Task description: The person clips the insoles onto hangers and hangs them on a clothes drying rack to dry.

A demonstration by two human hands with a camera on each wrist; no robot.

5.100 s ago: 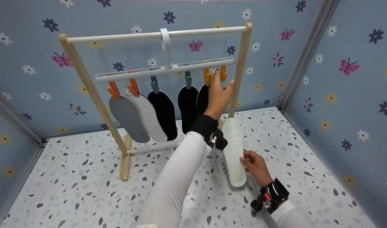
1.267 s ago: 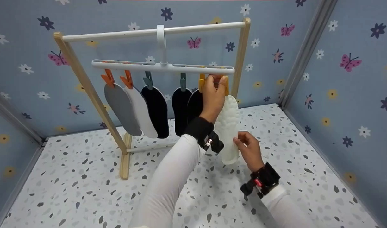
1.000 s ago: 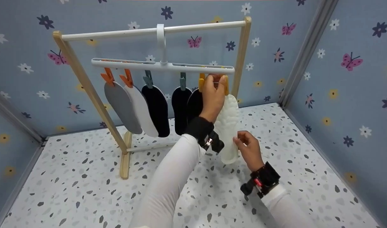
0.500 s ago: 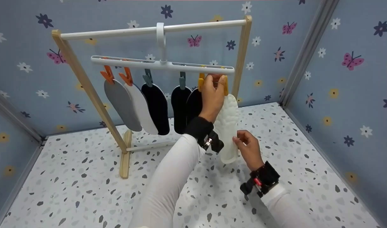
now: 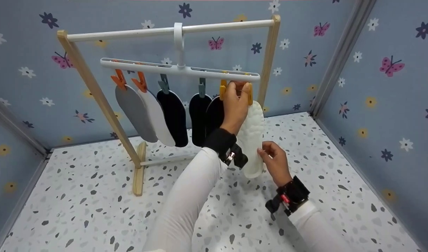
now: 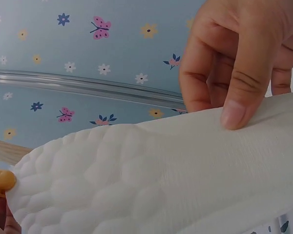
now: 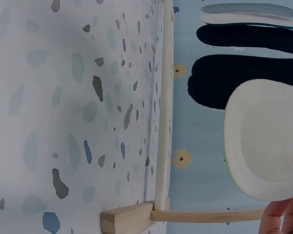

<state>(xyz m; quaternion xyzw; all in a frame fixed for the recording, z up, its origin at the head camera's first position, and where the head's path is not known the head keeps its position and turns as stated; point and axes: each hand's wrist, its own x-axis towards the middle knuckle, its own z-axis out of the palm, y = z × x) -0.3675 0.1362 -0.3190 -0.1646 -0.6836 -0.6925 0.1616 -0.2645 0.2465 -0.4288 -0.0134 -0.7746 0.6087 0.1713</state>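
In the head view my left hand [image 5: 233, 106] is raised to the hanger's right end and pinches the rightmost yellow clip [image 5: 250, 93]. A cream insole [image 5: 251, 140] with a bumpy surface hangs upright just below that clip, its top edge right at the clip's tip [image 6: 5, 181] in the left wrist view. My right hand [image 5: 276, 162] pinches the insole's right edge lower down, thumb on the near face, as the left wrist view shows. Only fingertips [image 7: 273, 219] of the right hand show in the right wrist view, beside the insole's rounded end [image 7: 263, 141].
A white hanger [image 5: 147, 67] hangs from a wooden rack [image 5: 98, 98], its right end tilted down. Orange, green and yellow clips hold a grey insole [image 5: 133, 112], a white insole [image 5: 158, 119] and several black insoles [image 5: 173, 117]. Patterned walls stand behind and to the right.
Since the oldest frame, the right hand has lifted the cream insole to the clip, and the left hand has closed on the clip. Over the last second the hanger's left end rises slightly.
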